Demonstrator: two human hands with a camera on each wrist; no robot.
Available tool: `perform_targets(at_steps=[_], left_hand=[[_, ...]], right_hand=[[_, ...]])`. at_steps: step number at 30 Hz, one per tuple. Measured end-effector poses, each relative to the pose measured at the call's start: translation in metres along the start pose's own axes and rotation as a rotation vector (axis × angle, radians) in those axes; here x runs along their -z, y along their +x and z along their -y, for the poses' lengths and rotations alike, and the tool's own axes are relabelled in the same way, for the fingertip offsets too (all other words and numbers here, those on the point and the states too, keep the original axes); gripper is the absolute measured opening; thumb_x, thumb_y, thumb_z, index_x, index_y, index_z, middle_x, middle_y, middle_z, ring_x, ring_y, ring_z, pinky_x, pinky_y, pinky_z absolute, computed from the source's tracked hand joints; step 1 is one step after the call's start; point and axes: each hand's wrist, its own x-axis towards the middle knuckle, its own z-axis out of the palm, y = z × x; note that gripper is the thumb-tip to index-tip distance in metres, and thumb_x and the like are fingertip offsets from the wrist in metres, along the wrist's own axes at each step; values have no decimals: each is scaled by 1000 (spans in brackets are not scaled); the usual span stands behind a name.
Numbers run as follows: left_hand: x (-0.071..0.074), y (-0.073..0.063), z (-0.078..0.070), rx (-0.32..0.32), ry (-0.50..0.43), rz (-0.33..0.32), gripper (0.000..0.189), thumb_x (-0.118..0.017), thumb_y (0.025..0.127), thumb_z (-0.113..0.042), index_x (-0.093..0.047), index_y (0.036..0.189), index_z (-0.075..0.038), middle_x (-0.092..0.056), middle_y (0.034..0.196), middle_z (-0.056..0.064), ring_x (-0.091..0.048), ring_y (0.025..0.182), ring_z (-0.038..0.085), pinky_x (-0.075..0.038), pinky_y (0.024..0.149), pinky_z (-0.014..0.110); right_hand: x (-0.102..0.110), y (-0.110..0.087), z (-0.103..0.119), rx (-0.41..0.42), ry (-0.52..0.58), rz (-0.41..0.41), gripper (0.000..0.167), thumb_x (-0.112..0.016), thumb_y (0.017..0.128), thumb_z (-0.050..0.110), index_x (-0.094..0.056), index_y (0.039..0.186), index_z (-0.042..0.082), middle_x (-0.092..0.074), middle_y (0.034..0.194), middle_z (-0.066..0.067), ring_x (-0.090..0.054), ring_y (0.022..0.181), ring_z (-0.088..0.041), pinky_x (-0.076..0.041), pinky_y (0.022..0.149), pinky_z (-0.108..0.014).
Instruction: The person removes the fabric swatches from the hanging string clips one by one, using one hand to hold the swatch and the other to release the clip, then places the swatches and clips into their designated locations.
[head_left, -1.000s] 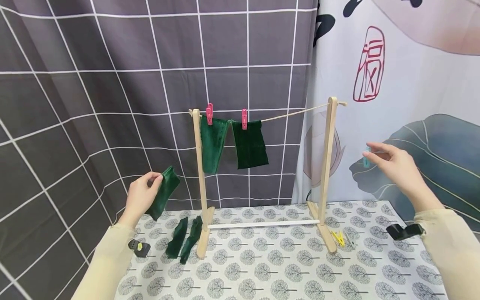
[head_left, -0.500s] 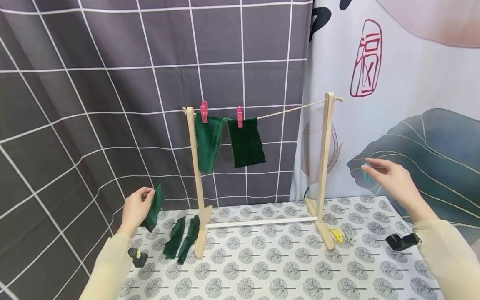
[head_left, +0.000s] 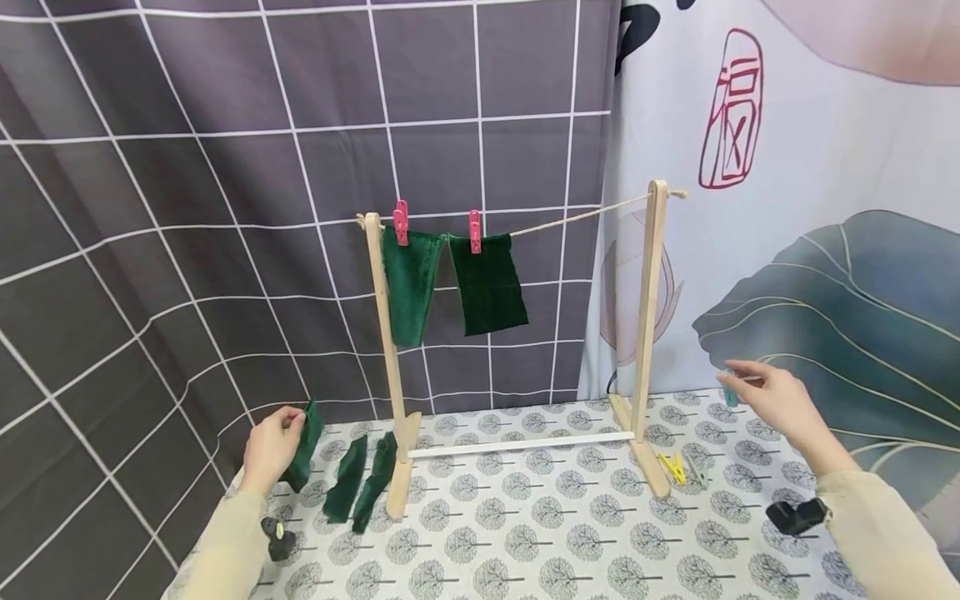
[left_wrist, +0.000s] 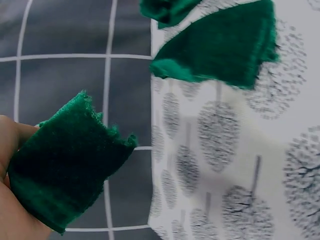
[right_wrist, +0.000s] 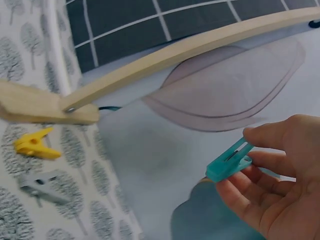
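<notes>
Left fingers [left_wrist: 20, 132] hold a green cloth [left_wrist: 65, 165]; two green pieces [left_wrist: 220, 47] lie on tree-print fabric [left_wrist: 270, 150].

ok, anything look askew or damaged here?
Two minor things: the green cloth in the left hand has a ragged, frayed edge, and the cloth by the left post hangs narrowed toward its bottom, unlike its squarer neighbour. Nothing visibly spilled.

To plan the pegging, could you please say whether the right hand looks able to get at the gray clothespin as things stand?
Probably yes: nothing visible blocks the right hand from the gray clothespin on the tablecloth, though that hand pinches a teal clothespin.
</notes>
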Motion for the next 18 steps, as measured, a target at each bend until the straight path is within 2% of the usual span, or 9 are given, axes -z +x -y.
perform_targets(at_steps=[6, 14, 18], left_hand=[[-12, -5, 14, 17, 11, 20, 26, -53, 103, -16, -67, 110, 4, -70, 100, 25, -66, 84, 41, -48, 70, 52], [-25, -9, 20, 43, 4, 71, 27, -52, 102, -13, -64, 112, 10, -68, 102, 30, -66, 89, 44, -50, 77, 56], [-32, -13, 22, 65, -2, 93, 29, -52, 103, -13, -64, 112, 11, -67, 103, 32, -65, 91, 46, -49, 78, 58]], right_hand=[[-16, -9, -15, -40, -21, 21, 63, -53, 105, 39, -48, 138, -14, -61, 116, -39, -69, 90, -44, -51, 75, -61], [-34, -17, -32, -51, -83, 32, 59, -55, 104, 36, -52, 132, -16, -57, 119, -39, -61, 101, -52, -54, 71, -55], [-38, -21, -41, -48, -87, 49, 57, -55, 104, 32, -53, 129, -19, -63, 108, -37, -65, 89, -45, -54, 66, -49]])
